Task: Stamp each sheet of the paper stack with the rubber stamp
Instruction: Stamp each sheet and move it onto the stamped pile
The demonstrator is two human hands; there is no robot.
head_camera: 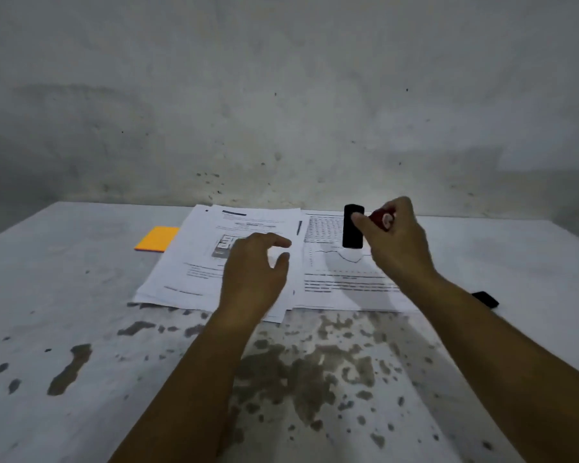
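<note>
Bare concrete-grey desk (81, 295), paint worn off in blotches along the near edge, stained wall behind.

Near to far:
- Both forearms reach in from the near edge. Small black object (486, 299) lies on the desk just beside the right forearm; can't tell what it is.
- Left hand (253, 274) hovers over the left pile of sheets (194, 262), fingers loosely curved and spread, holding nothing. Can't tell if it touches the paper. My guess is it's placed there to pin or slide the next sheet.
- Left pile is fanned and skewed; looks like either the done pile or the feed pile, can't say which.
- Right sheet (335, 285) lies flat and square beside the pile, printed grid and graph facing up, likely the one about to be stamped.
- Right hand (393, 242) is closed around the rubber stamp (353, 226), fingers curled on its red handle, black body pointing left and raised above the sheet's upper half. Held sideways, so the face isn't down yet; needs turning before pressing.
- Pen (299, 227) lies between the two paper groups near the far end.
- Orange notepad (157, 238) sits left of the pile, apart from the work.
</note>
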